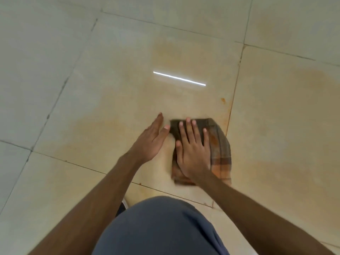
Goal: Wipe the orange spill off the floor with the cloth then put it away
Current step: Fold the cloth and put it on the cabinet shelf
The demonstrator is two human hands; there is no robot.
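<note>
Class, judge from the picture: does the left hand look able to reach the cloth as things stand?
Probably yes. The left hand lies open right beside the cloth, its thumb nearly at the cloth's edge, nothing between. The right hand covers only the cloth's middle.

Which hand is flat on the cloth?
The right hand, fingers spread flat on the cloth; the left hand is turned edgewise beside it.

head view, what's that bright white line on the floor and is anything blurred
Head view: the white line is glare, apparently a strip light mirrored in the glossy floor tile; in the same view the cloth and the right hand pressing it look slightly motion-blurred.
</note>
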